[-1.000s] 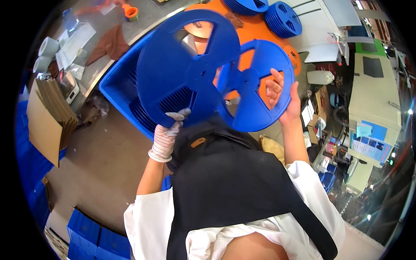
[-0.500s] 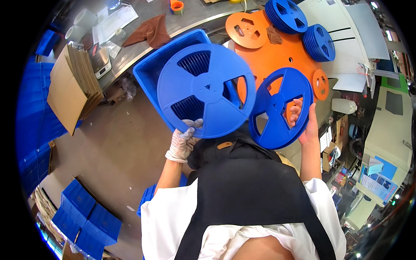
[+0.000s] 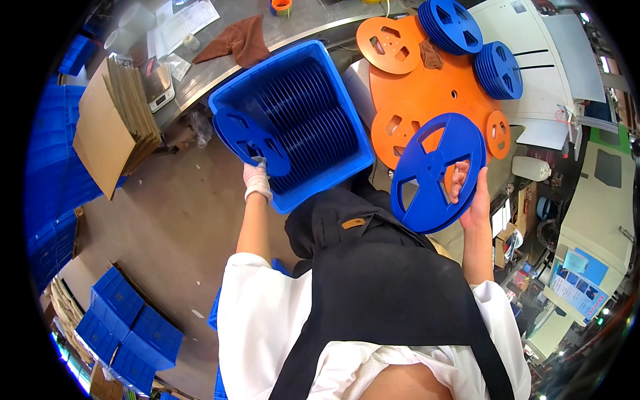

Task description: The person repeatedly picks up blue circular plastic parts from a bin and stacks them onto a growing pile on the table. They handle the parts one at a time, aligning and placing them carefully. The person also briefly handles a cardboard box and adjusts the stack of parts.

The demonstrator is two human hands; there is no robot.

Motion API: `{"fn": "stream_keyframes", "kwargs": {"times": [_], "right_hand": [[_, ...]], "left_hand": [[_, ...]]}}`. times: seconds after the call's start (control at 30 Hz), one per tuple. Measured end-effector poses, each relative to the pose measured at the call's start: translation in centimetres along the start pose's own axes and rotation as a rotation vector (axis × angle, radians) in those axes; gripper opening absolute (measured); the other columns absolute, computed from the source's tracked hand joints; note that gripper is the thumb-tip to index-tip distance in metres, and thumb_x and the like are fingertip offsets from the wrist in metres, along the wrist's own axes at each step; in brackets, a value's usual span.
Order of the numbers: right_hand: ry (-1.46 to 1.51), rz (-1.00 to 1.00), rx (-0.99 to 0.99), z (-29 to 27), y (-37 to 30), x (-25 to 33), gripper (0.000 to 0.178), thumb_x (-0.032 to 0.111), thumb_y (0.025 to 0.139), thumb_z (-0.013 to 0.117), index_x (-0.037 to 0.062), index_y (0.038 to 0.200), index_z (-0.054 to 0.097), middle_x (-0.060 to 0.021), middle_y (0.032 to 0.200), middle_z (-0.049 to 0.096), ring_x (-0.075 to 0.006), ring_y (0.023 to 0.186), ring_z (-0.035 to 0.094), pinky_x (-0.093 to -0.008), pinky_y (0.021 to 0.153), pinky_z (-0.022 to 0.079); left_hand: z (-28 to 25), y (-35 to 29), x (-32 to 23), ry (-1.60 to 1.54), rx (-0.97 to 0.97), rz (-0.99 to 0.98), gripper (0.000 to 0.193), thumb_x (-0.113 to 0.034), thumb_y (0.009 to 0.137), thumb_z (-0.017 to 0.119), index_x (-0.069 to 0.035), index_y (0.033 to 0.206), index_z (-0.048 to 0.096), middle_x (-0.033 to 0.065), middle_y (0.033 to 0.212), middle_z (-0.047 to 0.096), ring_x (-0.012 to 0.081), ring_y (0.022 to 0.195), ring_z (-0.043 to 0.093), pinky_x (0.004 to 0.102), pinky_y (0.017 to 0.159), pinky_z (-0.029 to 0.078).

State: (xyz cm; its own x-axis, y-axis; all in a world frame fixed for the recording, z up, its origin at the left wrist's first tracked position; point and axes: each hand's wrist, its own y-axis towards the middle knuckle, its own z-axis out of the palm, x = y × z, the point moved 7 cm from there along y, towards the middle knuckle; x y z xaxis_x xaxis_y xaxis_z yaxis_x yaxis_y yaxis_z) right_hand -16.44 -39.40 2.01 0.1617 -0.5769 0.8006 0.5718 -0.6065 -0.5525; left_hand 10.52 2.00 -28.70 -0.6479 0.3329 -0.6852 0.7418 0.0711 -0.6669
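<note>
My gloved left hand point(image 3: 257, 179) grips a blue plastic reel point(image 3: 243, 139) by its lower edge. That reel is tilted at the left side of a blue bin point(image 3: 363, 143), partly over its rim. Inside the bin, several blue reels point(image 3: 320, 143) stand on edge in a packed row. My bare right hand point(image 3: 475, 200) holds a second blue reel point(image 3: 421, 193) by its right rim, fingers through a cut-out. This reel is held up in front of the near edge of an orange plate point(image 3: 427, 93).
On the orange plate are orange discs point(image 3: 395, 61) and two stacks of blue reels point(image 3: 499, 70). Behind the bin runs a metal bench point(image 3: 293, 17) with a brown cloth point(image 3: 235, 41) and a scale point(image 3: 161, 97). Flattened cardboard point(image 3: 103, 133) and blue crates point(image 3: 137, 320) stand at left.
My left hand has moved its reel left and tilted it against the bin's left side, uncovering the reels inside. My right hand still holds its reel, nearly in place.
</note>
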Motion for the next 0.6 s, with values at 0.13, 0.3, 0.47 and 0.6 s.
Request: {"fn": "stream_keyframes", "kwargs": {"times": [0.13,0.3,0.47,0.6], "right_hand": [[-0.020,-0.016,0.034,-0.2,-0.3,-0.2,0.059,0.058,0.101,0.035,0.0040,0.119,0.053,-0.0077,0.085,0.062,-0.0125,0.062,0.060,-0.0238,0.051,0.048],[-0.255,-0.009,-0.106,0.7,-1.0,-0.1,0.064,0.060,0.099,0.038,0.0049,0.130,0.049,-0.0083,0.111,0.059,-0.0193,0.091,0.065,-0.0262,0.058,0.055],[-0.109,-0.135,-0.116,-0.1,-2.0,0.8,0.067,0.062,0.097,0.039,0.0056,0.131,0.049,-0.0070,0.126,0.053,-0.0273,0.109,0.062,-0.0279,0.058,0.054],[0.162,-0.194,0.186,-0.7,-1.0,2.6,0.063,0.061,0.099,0.037,0.0054,0.124,0.055,-0.0110,0.141,0.046,-0.0268,0.104,0.067,-0.0252,0.052,0.046]], "left_hand": [[2.7,2.1,-0.7,0.160,0.031,0.032,0.026,-0.017,0.088,0.068,-0.009,0.111,0.060,0.0108,0.101,0.066,0.0257,0.087,0.064,0.0403,0.067,0.054],[4.5,5.7,2.5,0.297,0.086,0.007,0.046,-0.021,0.087,0.068,-0.008,0.129,0.054,0.0175,0.115,0.065,0.0331,0.104,0.063,0.0402,0.091,0.050],[6.2,-0.5,-3.8,0.365,0.087,0.086,0.088,-0.025,0.085,0.071,-0.008,0.154,0.019,0.0211,0.157,0.027,0.0353,0.144,0.029,0.0391,0.115,0.031],[5.4,-7.1,-10.6,0.370,0.071,0.554,0.085,-0.021,0.086,0.070,-0.009,0.154,0.021,0.0217,0.157,0.026,0.0382,0.144,0.027,0.0413,0.117,0.028]]}}
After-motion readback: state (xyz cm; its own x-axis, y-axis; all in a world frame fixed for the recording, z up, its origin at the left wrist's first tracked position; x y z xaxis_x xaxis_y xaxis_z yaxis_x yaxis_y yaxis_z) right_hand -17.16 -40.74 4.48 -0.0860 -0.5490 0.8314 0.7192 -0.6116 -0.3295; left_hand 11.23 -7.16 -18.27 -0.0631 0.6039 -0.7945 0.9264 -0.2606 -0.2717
